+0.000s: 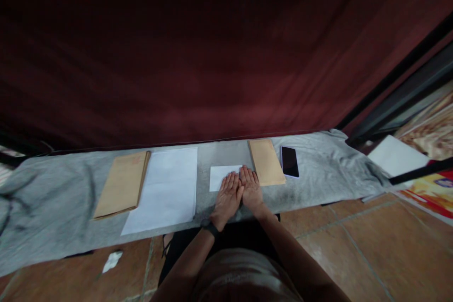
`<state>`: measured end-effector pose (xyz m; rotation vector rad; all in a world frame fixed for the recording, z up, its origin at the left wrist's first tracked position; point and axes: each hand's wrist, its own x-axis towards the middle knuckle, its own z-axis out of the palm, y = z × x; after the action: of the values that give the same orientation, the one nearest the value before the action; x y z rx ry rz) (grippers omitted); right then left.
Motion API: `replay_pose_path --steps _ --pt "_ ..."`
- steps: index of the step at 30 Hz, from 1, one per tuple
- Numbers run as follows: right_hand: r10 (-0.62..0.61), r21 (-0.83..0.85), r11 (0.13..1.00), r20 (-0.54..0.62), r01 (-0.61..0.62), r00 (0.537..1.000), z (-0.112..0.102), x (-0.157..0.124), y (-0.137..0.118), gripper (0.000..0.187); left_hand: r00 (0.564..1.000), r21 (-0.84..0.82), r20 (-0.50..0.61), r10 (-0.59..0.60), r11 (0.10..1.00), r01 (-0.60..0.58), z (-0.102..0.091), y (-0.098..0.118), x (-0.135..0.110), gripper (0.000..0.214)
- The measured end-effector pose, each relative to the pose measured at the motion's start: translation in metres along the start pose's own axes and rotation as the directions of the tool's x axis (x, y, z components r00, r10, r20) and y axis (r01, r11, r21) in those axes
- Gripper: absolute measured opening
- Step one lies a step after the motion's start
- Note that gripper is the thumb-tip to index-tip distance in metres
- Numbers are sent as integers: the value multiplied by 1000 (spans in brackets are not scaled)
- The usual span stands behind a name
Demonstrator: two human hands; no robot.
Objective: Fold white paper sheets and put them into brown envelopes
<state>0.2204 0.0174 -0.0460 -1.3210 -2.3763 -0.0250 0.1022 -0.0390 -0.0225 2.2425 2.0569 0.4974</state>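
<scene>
A small folded-looking sheet of white paper (218, 175) lies on the grey cloth in front of me. My left hand (228, 194) rests flat on its lower right part, fingers stretched out. Beside it and touching it, my right hand (251, 188) also lies flat, over the paper's right end, which is hidden. Close to the right fingers is a brown envelope (268, 160). A large stack of white paper sheets (168, 186) lies to the left, partly under a thick pile of large brown envelopes (120, 184).
A phone (290, 162) with a dark screen lies right of the brown envelope. Grey cloth (322, 165) covers the long narrow surface. A dark red curtain-like wall (212, 80) rises behind it. White scrap (112, 261) lies on the tiled floor (343, 240).
</scene>
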Motion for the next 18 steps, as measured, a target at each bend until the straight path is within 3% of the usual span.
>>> replay_pose_path --steps 15,18 --pt "25 52 998 -32 -23 999 -12 3 -5 52 974 75 -146 -171 980 183 -12 -27 -39 60" --pt "-62 115 991 7 61 998 -19 -4 -15 51 977 83 -134 -169 980 181 -15 -26 -39 59"
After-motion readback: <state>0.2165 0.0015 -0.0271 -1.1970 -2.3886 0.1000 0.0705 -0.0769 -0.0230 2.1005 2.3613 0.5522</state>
